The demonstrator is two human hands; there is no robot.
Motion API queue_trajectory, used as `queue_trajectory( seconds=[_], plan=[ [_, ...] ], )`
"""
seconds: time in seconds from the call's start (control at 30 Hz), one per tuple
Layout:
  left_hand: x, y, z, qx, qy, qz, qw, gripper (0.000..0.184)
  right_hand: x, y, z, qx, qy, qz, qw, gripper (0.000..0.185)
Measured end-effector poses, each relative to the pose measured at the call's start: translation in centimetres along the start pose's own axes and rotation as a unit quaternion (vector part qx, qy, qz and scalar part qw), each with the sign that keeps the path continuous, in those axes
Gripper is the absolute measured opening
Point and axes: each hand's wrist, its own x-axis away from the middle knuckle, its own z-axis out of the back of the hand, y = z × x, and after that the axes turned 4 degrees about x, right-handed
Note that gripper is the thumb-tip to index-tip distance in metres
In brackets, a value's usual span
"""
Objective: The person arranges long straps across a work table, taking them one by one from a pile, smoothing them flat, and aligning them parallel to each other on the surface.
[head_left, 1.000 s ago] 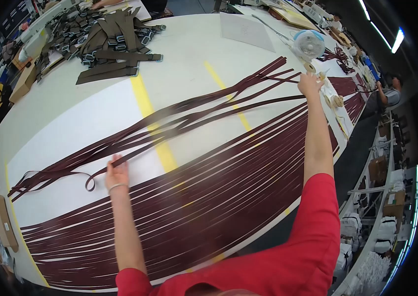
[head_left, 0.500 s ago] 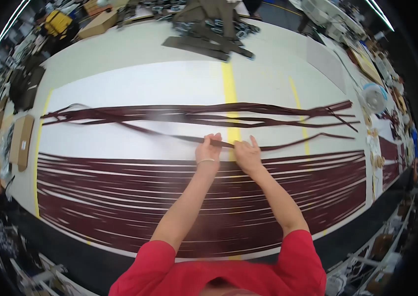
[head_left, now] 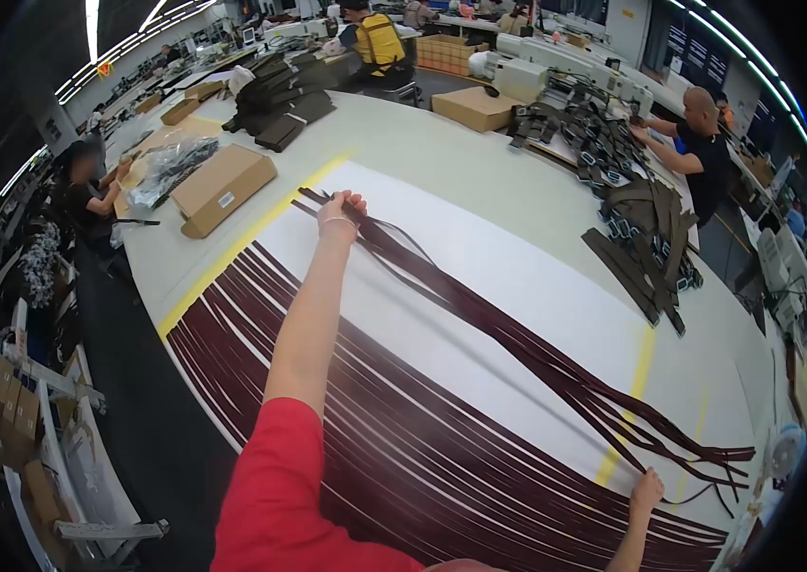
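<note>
My left hand (head_left: 341, 212) is closed around the far-left end of a bundle of long dark maroon strips (head_left: 494, 319), with short ends sticking out beyond the fist. Far to the right, my right hand (head_left: 647, 488) is closed on one strip near the bundle's other end, where the strips fan apart. Between my hands the bundle runs slantwise over a white sheet (head_left: 556, 286) on the table. Closer to my body, many more maroon strips (head_left: 403, 410) lie side by side in a wide row, partly hidden by my left arm.
A cardboard box (head_left: 222, 191) sits by the table's left edge. Olive-brown straps with buckles (head_left: 646, 238) are heaped at the far right, and dark folded pieces (head_left: 289, 105) at the far left. Co-workers (head_left: 699, 143) work around the table. Yellow tape (head_left: 222, 262) marks its surface.
My view has swung left. My hands, close together on one strip at mid-table before, are now far apart: the left at the bundle's left end, the right toward its right end.
</note>
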Motion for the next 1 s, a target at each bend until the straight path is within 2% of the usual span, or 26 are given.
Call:
queue_trajectory(
  seconds=[0.07,0.17,0.27,0.37,0.4,0.43,0.47,0.57,0.6,0.67,0.7,0.77,0.9,1.0],
  plan=[
    [-1.5,4.4,-0.1,-0.041,-0.020,-0.017,0.999,0.021,-0.1,-1.3,0.2,-0.005,-0.021,-0.049,0.999,0.038],
    [-2.7,9.5,1.6,-0.124,-0.099,-0.040,0.986,0.024,-0.1,-3.2,-0.6,0.005,-0.001,0.001,1.000,0.043],
    [-3.6,12.0,3.2,-0.175,-0.087,-0.037,0.980,0.023,0.0,-5.5,0.6,0.015,-0.021,0.001,1.000,0.046],
    [-6.2,11.6,7.7,-0.297,-0.124,-0.023,0.947,0.026,0.5,-7.3,2.3,0.027,-0.067,-0.014,0.997,0.045],
    [-6.2,10.4,8.6,-0.444,0.012,-0.018,0.896,0.030,0.4,-7.7,2.6,0.030,-0.083,-0.020,0.996,0.045],
    [-8.3,9.4,11.5,-0.629,0.040,-0.031,0.776,0.031,0.5,-7.8,2.4,0.030,-0.075,-0.011,0.997,0.044],
    [-10.8,7.5,15.5,-0.816,0.092,-0.138,0.554,0.036,0.7,-7.7,1.9,0.030,-0.067,-0.002,0.997,0.044],
    [-5.2,4.9,15.2,-0.898,0.164,-0.205,0.353,0.055,1.4,-6.8,0.3,0.031,0.012,0.042,0.999,0.044],
    [-4.1,3.9,15.3,-0.905,0.131,-0.202,0.352,0.061,1.5,-6.4,-0.3,0.028,0.047,0.064,0.996,0.044],
    [-2.8,2.5,14.7,-0.912,0.070,-0.204,0.348,0.074,1.3,-7.0,0.8,0.002,-0.024,0.023,0.999,0.045],
    [-2.2,2.1,14.6,-0.920,0.053,-0.172,0.348,0.075,1.2,-7.5,1.6,-0.011,-0.059,0.001,0.998,0.046],
    [-1.0,1.3,14.4,-0.932,0.016,-0.109,0.346,0.077,1.0,-6.6,1.2,-0.002,-0.063,-0.010,0.998,0.047],
    [1.1,-0.6,15.4,-0.934,0.023,-0.132,0.332,0.077,0.7,-3.3,-0.7,0.017,-0.091,-0.038,0.995,0.047],
    [3.3,-1.5,15.2,-0.930,0.015,-0.125,0.345,0.079,0.7,-0.6,-2.7,0.005,-0.057,-0.040,0.998,0.050]
  ],
)
